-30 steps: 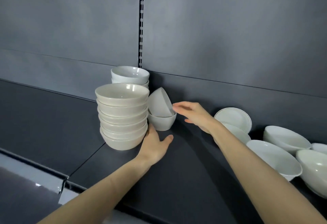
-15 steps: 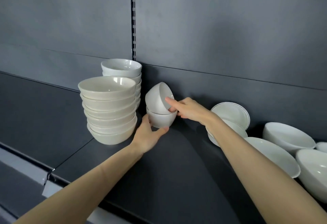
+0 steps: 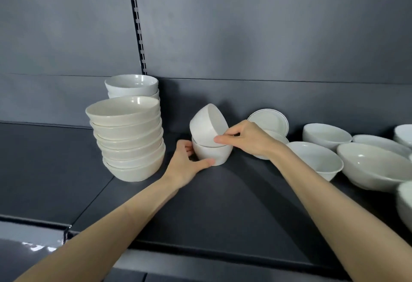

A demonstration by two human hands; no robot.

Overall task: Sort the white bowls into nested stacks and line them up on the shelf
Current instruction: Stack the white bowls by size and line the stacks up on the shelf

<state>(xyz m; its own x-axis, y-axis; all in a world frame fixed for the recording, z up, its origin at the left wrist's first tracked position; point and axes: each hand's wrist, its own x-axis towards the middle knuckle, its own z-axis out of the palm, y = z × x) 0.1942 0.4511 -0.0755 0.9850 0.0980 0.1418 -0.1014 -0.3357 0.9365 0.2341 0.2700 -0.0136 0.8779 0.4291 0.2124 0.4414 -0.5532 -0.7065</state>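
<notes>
- Hands: two are counted, left hand [image 3: 185, 165] and right hand [image 3: 247, 139].
- Small bowls: two are counted between the hands. The upright small bowl [image 3: 214, 154] is gripped by the left hand; the tilted small bowl [image 3: 206, 125] on top is pinched by the right.
- Stacks: two are counted left of the left hand.
- front stack [image 3: 129, 139]: six or seven cream bowls are counted; the bottom rims are hard to separate.
- back stack [image 3: 132, 85]: two rims are seen, the rest is hidden.
- Saucers: two are counted just behind the right hand, rimmed saucer [image 3: 268, 121] and second saucer [image 3: 279, 138].
- wide bowls [image 3: 316, 161]: six are counted right of the right hand, some cut by the edge.
</notes>
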